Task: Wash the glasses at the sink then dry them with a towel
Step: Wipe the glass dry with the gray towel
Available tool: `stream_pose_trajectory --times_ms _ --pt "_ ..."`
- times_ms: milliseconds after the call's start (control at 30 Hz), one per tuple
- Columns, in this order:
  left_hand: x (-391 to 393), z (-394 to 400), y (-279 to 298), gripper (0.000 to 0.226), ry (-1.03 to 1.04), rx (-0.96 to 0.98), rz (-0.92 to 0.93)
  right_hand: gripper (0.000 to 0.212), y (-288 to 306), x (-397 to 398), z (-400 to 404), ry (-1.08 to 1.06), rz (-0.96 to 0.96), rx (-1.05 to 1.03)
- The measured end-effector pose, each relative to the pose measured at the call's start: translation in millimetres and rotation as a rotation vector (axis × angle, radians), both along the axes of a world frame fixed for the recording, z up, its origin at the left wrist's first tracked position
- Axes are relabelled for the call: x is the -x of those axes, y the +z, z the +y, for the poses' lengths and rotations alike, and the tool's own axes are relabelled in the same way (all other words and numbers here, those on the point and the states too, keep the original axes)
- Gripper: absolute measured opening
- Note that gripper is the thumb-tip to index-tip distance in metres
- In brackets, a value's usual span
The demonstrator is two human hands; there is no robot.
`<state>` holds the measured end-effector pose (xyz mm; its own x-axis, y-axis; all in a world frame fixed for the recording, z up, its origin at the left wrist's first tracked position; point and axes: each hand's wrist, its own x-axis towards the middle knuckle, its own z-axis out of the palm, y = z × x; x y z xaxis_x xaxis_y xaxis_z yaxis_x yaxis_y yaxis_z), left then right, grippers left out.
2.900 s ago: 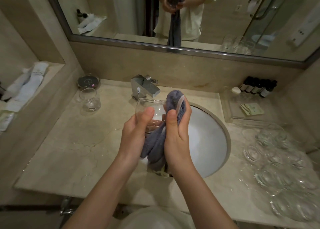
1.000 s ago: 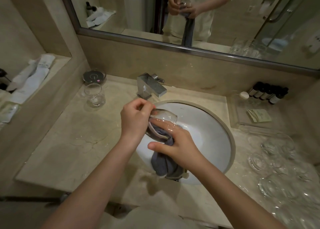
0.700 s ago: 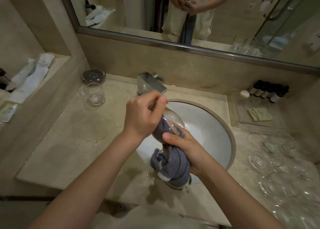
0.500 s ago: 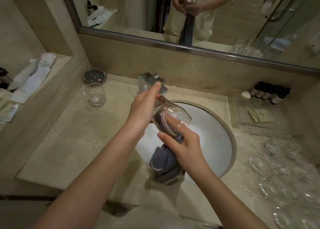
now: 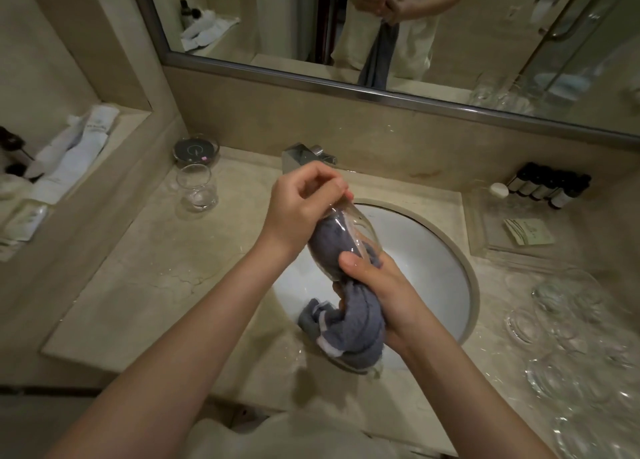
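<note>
Above the white sink basin (image 5: 426,261) I hold a clear glass (image 5: 349,230) tilted, its mouth toward me. My left hand (image 5: 301,209) grips the glass at its base end. A grey towel (image 5: 346,306) is stuffed inside the glass and hangs down below it. My right hand (image 5: 377,285) grips the towel at the mouth of the glass, thumb on the rim. A second clear glass (image 5: 197,188) stands upright on the counter at the left.
The square chrome tap (image 5: 298,155) sits behind my hands. Several clear glasses (image 5: 575,337) cover the counter at the right. A tray (image 5: 485,223) with small dark bottles (image 5: 550,186) stands at the back right. Rolled white towels (image 5: 76,150) lie on the left ledge.
The glass has been turned in my left hand while my right hand worked the towel deeper inside it. Both hands stay over the sink; more towel now fills the glass.
</note>
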<state>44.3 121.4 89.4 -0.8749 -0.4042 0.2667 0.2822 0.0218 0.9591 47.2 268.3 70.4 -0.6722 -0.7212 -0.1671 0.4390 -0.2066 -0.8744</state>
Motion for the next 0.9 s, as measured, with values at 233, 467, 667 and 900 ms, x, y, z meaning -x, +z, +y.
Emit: stream_pose_trajectory --times_ms 233,467,667,900 --pt "-9 -15 24 0.051 -0.024 0.063 -0.625 0.056 6 5 -7 -0.148 1.007 -0.403" --pt "-10 -17 -7 0.048 0.210 0.478 -0.258 0.046 15 14 -7 0.087 0.078 -0.058" --pt "-9 -25 -21 0.050 0.063 0.519 -0.051 0.047 2 7 -7 0.056 -0.171 0.079" --pt "-8 -22 6 0.046 0.028 0.101 -0.695 0.051 2 1 -12 0.007 0.691 -0.327"
